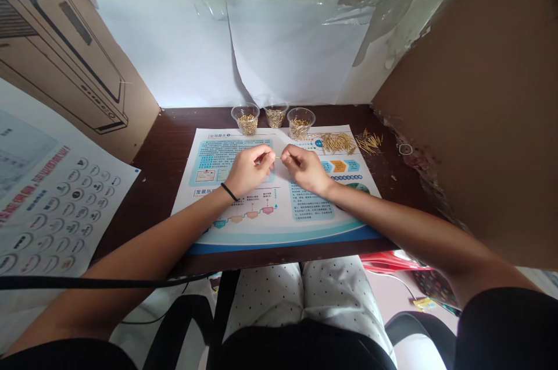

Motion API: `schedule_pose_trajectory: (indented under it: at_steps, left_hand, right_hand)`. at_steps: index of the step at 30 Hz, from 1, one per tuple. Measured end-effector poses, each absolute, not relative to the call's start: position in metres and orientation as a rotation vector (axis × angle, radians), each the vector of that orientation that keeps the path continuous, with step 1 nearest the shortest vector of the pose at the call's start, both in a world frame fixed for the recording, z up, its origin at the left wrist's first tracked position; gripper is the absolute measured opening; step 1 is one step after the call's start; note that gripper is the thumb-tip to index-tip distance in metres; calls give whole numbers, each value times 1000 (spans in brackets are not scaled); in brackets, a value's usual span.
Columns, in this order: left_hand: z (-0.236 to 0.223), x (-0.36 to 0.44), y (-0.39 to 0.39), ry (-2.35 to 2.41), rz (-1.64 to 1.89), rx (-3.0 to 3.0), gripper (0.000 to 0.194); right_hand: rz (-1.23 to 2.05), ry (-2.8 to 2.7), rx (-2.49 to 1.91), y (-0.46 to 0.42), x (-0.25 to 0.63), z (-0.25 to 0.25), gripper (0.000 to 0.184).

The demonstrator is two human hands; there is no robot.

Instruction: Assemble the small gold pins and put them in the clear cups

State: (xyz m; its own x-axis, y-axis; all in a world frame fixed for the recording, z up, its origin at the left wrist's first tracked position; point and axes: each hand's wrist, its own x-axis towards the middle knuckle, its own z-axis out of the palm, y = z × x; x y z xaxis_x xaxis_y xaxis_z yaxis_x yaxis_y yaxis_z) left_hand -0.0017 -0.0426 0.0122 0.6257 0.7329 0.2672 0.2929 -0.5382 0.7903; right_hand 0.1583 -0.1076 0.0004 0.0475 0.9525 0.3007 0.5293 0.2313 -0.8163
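Dark sleeves (505, 323) fill the bottom corners of my feed, and past the table edge I see polka-dot trousers (344, 294) over the knees, with a black cable (87, 283) crossing the left arm. Both bare forearms reach onto a glossy printed company leaflet (279, 236) with blue panels and a timeline, which lies on a scuffed dark wood table (174, 125). The left hand (249, 171), a black hair tie (229, 192) at its wrist, and the right hand (306, 169) are both closed into a pinch, and a thin gold pin (278, 157) spans the small gap between them, held at the fingertips near the middle of the frame. It is too small for me to tell which hand grips it harder. Just above the hands, three clear plastic cups (275, 117) packed with gold pins stand along the far edge of the leaflet. A loose bundle of pins (335, 142) lies on the leaflet's upper right corner, with a smaller scatter of pins (369, 142) on the bare wood beside it. A brown cardboard panel (471, 96) walls off the right, a printed cardboard box (65, 50) leans at upper left, and a clear plastic sheet (296, 50) hangs on the stained white wall behind.
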Motion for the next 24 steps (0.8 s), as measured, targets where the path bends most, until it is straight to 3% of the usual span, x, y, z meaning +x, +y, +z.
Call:
schedule_pose_trajectory:
  at_steps: [10, 17, 20, 24]
  left_hand:
    - [12, 4, -46, 878, 764, 2188, 22]
    - [14, 4, -47, 767, 762, 2026, 24]
    - [14, 2, -46, 742, 735, 1975, 25]
    - [13, 0, -42, 723, 683, 1967, 25]
  right_hand:
    - [555, -1603, -1464, -106, 158, 1, 20]
    - [796, -1303, -1345, -103, 156, 11, 24]
    - [698, -1293, -1370, -97, 182, 22, 22]
    - [476, -1348, -1747, -89, 244, 35, 24]
